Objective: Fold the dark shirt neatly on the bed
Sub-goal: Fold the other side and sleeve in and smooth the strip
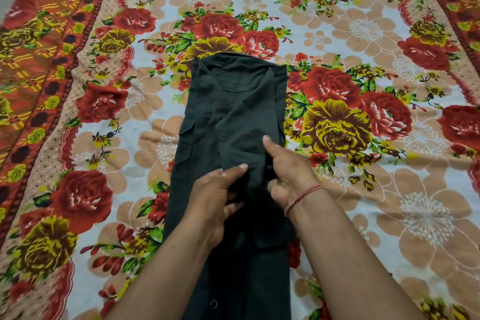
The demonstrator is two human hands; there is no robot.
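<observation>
Both hands on the dark shirt, mid-bed.

Shirt lies lengthwise down the middle of the bed on the floral bedsheet, sides folded inward into a narrow strip, collar end far from the person, lower end running out of view at the near edge. Left hand: forearm enters from lower left, palm down, thumb extended across the cloth, fingers curled over a raised fold near the strip's centre; grip closed on the shirt. Right hand: forearm enters from lower right, a red thread around the wrist, thumb pointing up and away, fingers bent under and pinching the same fold from the right; grip closed on the shirt. The two hands sit just beside each other.
</observation>
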